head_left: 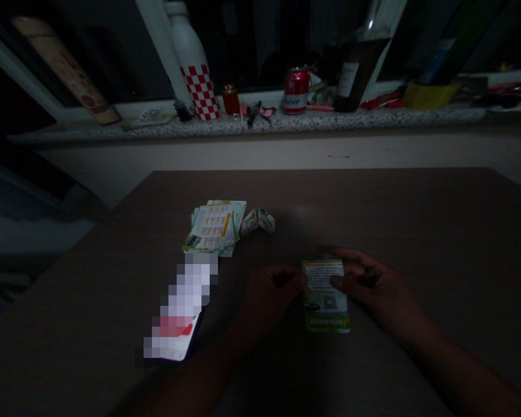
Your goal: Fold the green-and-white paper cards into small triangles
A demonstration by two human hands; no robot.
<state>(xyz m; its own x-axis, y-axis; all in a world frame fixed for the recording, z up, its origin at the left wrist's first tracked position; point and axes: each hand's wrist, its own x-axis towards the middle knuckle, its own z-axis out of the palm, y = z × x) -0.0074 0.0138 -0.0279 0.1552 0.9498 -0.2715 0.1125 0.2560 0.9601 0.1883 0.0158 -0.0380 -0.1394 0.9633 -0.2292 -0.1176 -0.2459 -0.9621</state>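
Observation:
A green-and-white printed card (325,298), with lines of text and a square code, is held upright over the table in front of me. My left hand (271,295) pinches its left edge near the top. From the other side, my right hand (373,289) grips it with the thumb on the printed face and fingers behind. Left of centre lies a loose pile of similar cards (215,226) with red print. Touching or very near the pile's right side is a crumpled printed paper (258,221).
A phone (182,313) with a bright, blurred-out screen lies left of my left forearm on the dark wooden table (373,208). Behind, the stone windowsill (156,132) bears a checkered bottle (200,87), a red can (296,91), a small jar (230,100) and a tall tumbler (69,72).

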